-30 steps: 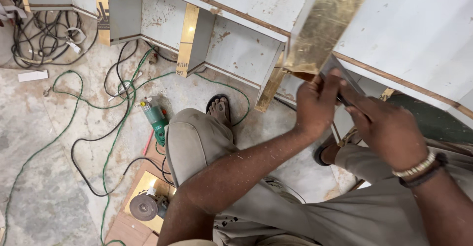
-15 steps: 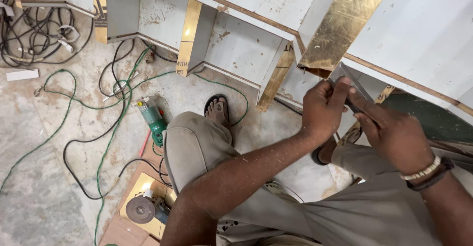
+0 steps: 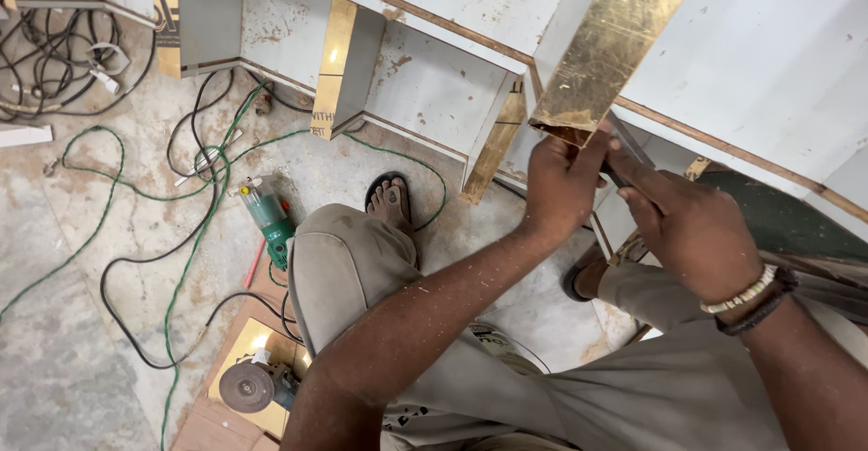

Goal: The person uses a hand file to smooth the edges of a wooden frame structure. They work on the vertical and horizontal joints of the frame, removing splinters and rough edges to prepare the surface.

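My left hand (image 3: pixel 559 184) grips the lower end of a shiny gold metal strip (image 3: pixel 610 44) that runs up a white panel (image 3: pixel 768 53). My right hand (image 3: pixel 687 225), with bead and dark bands at the wrist, is closed on a thin dark tool (image 3: pixel 624 148) whose tip meets the strip's bottom edge beside the left fingers. Both hands are close together, touching around the strip's end. My knee in grey trousers (image 3: pixel 348 266) is below, and my sandalled foot (image 3: pixel 391 200) rests on the floor.
More gold-edged white panels (image 3: pixel 425 71) stand ahead. On the stone floor lie tangled green and black cables (image 3: pixel 194 198), a green power tool (image 3: pixel 268 220), an angle grinder (image 3: pixel 249 386) on a gold sheet, and cable coils (image 3: pixel 63 44) at the far left.
The view has shifted slightly. Both hands stay at the strip's lower end, now pressed closer together, with the right hand's tool against the strip's edge.
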